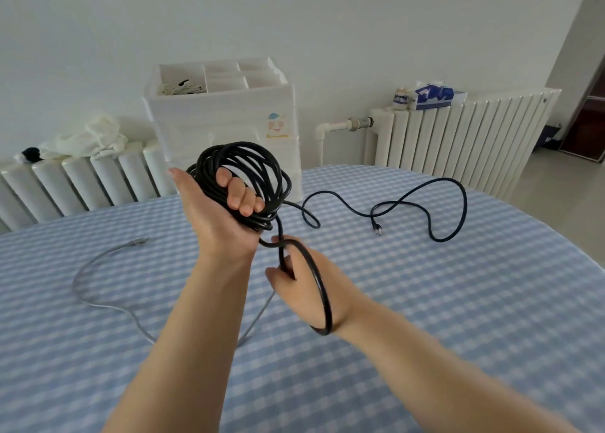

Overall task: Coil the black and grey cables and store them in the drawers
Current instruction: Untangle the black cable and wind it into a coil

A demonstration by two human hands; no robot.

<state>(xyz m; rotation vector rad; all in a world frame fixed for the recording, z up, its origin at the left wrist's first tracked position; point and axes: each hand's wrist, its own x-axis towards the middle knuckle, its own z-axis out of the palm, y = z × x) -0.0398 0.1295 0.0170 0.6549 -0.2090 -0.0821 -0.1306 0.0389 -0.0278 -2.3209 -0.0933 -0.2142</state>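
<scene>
Black cable (242, 171) coil gripped in left hand (216, 210); right hand (294, 282) pinches next loop; loose tail may snag, coil could spill

Black round-jacketed cable (248, 171): mostly gathered into a loose, many-turn coil, held raised above the table with its turns bunched together at the lower side. One strand is led down from the coil in a single open loop. The remaining length is laid out to the right across the checked cloth in slack curves, ending in a small clear plug (377, 228) resting flat.

Thin grey cable (98, 259): uncoiled, laid flat on the cloth at the left in one wide open curve, its plug end pointing right; its nearer stretch is partly hidden.

White plastic drawer unit (226, 121): stood upright at the table's far edge, drawers closed, with a compartmented open tray on top.
</scene>
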